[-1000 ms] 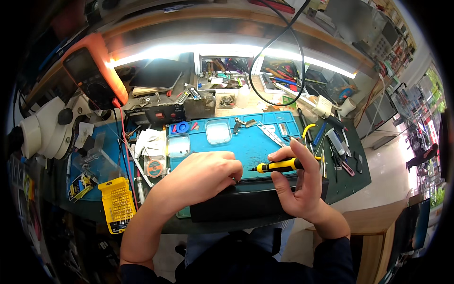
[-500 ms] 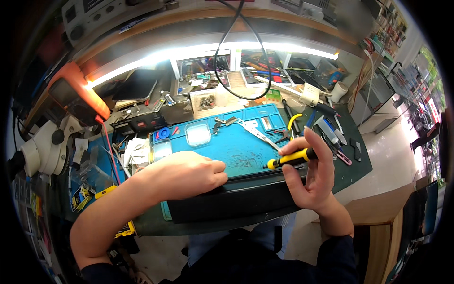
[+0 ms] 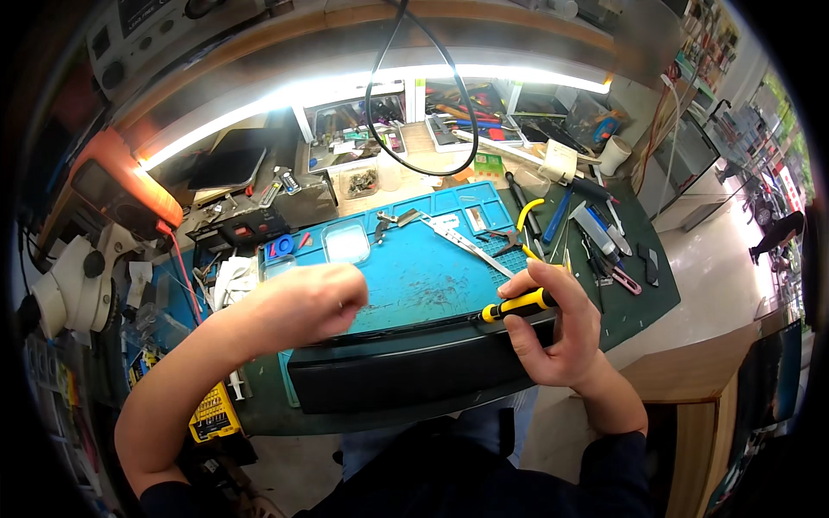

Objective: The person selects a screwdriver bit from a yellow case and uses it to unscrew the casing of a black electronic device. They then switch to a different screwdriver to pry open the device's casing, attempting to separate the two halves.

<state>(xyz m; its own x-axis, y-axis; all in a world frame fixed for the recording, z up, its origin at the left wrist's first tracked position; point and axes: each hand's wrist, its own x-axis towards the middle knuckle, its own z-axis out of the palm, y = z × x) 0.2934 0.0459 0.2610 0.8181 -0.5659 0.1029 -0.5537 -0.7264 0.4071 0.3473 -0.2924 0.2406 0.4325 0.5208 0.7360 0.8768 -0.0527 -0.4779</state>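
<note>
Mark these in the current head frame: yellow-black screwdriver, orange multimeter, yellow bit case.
yellow-black screwdriver (image 3: 518, 306): head view, on its handle
orange multimeter (image 3: 136, 177): head view, on its orange casing
yellow bit case (image 3: 214, 415): head view, on its visible lower part

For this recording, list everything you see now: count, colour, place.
Screwdriver: one, yellow and black, in the right hand
Panel: one, black, bench's near edge
Mat: one, blue, mid-bench
Clear boxes: two, colourless, mat's left
Caliper: one, silver, mat's right
Multimeter: one, orange, left
Microscope: one, white, far left
Bit case: one, yellow, lower left
Lamp: one, white, under shelf
Cable: one, black, top middle
Small tools: many, mixed, bench's right
Remaining clutter: uncountable
Left hand: one, bare, left of centre
Right hand: one, bare, right of centre
</note>
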